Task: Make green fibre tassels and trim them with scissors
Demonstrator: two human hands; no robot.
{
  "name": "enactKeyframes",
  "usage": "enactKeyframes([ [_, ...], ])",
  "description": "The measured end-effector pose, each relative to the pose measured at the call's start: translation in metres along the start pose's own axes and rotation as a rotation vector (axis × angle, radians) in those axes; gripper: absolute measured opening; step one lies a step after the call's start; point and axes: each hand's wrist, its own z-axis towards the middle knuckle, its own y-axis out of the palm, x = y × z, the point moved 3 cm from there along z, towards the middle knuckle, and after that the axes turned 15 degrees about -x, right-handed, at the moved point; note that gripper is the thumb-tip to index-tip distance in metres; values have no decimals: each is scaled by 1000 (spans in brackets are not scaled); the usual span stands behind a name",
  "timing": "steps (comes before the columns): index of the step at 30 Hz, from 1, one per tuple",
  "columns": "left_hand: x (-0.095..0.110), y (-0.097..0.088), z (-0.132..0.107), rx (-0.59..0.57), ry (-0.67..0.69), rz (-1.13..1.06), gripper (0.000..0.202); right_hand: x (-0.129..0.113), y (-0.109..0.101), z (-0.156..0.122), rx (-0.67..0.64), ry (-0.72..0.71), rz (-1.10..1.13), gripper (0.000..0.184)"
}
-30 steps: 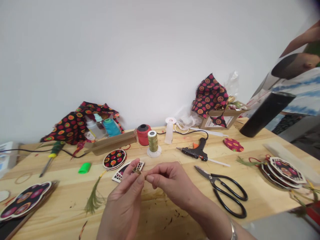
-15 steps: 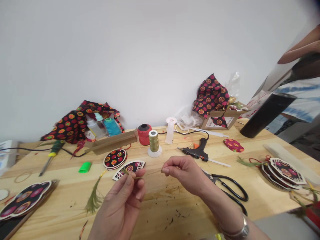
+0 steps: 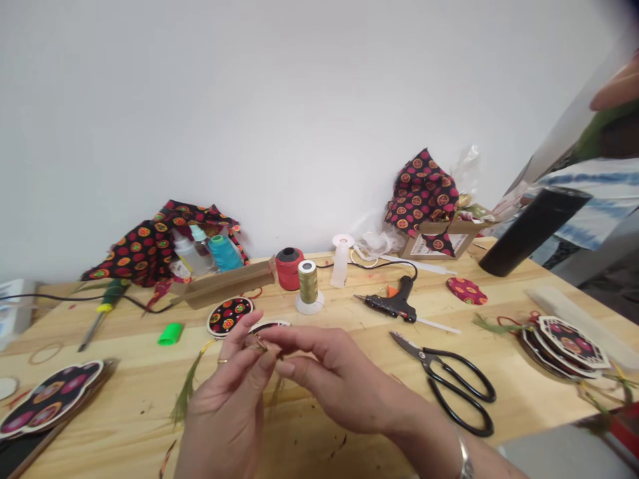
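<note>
My left hand (image 3: 227,399) pinches a small bundle of olive-green thread (image 3: 277,388), its strands dangling below the fingers. Thumb and forefinger of my right hand (image 3: 349,379) close on the same bundle, right against the left fingertips. Much of the bundle is hidden by the fingers. Just behind the hands lies a fan-shaped fabric ornament (image 3: 269,324), mostly covered. Left of it rests a round ornament (image 3: 229,316) with a green tassel (image 3: 186,392). A spool of olive-gold thread (image 3: 308,283) stands upright beyond the hands.
Black-handled scissors (image 3: 459,382) lie right of my hands, with a glue gun (image 3: 392,303) behind them. Stacked ornaments (image 3: 572,342) sit at the right, and a black cylinder (image 3: 534,229) leans nearby. A screwdriver (image 3: 102,313) and green cap (image 3: 170,333) are left. Another person stands far right.
My right hand has moved left and met my left hand at the thread bundle, uncovering the scissors. The other person's arm at the far right has shifted.
</note>
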Motion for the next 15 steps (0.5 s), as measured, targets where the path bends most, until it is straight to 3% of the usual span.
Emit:
enactKeyframes([
  [4,2,-7,-2,19,-67,-72,23,14,3,9,-53,67,-2,27],
  [8,6,-15,-2,-25,-104,-173,18,11,-10,18,-34,-32,-352,23],
  [12,12,-24,-3,44,-124,-239,26,1,-31,37,105,-131,-728,23],
  [15,14,-31,-4,112,-144,-284,33,-1,-51,57,205,-148,-831,29],
])
